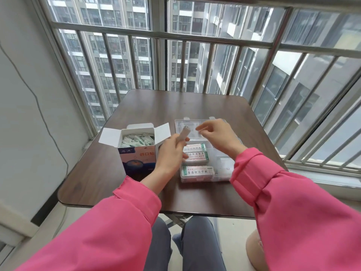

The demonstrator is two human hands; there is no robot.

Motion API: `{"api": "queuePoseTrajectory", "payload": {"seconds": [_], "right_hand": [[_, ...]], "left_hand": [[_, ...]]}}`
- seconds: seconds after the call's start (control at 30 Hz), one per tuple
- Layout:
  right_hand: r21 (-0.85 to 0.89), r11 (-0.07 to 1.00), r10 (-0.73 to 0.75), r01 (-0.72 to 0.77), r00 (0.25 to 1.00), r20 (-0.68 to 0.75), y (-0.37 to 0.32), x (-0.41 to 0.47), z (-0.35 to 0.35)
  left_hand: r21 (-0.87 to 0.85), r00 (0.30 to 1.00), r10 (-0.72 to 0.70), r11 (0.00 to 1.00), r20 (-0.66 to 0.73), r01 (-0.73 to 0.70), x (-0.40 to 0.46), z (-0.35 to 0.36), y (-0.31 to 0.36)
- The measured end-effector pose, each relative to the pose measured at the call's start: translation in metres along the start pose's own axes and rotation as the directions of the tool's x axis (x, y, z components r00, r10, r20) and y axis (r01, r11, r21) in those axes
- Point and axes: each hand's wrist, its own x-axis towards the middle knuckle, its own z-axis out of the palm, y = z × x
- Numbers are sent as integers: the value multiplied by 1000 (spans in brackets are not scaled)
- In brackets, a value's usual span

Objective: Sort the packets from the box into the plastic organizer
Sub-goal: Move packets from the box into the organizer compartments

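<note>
Pink sleeves [293, 202] frame a seated person at a dark wooden table [195, 106] beside a barred window, partway through moving bandage packets from a cardboard box [136, 153] into a clear plastic organizer [224, 173]. At the table's centre the left hand [172, 151] curls its fingers around a small bundle of packets [184, 133], holding it upright between box and organizer, just above the organizer's left edge. The right hand [216, 135] hovers over the organizer's raised lid [187, 128], thumb and forefinger drawn close as if pinching something pale; motion blur leaves it unclear whether they actually hold a packet. The step in hand appears to be peeling packets off the bundle and laying them into a compartment. Doing it well would likely mean keeping the bundle squared in the left grip, taking packets off cleanly, and setting them flat and aligned with those already stored. By count, there is one box, open with its flaps spread and still crammed with packets too many to number; one organizer; and three labelled stacks [196, 158] filling its left-hand compartments, while the right-hand ones look mostly bare.
</note>
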Motion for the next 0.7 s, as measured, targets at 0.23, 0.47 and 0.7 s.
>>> {"api": "queuePoseTrajectory", "payload": {"seconds": [0.23,0.47,0.7], "right_hand": [[480,877,3,-22,999,41,-9,-39,-17],[588,804,145,-90,988,-47,-7,-46,-21],[662,749,109,-1,987,-121,6,-34,-24]], "left_hand": [[-191,960,41,982,278,14,-19,0,20],[-88,984,47,996,170,-33,-23,-12,25],[296,992,126,948,-1,-120,-22,-9,8]]}}
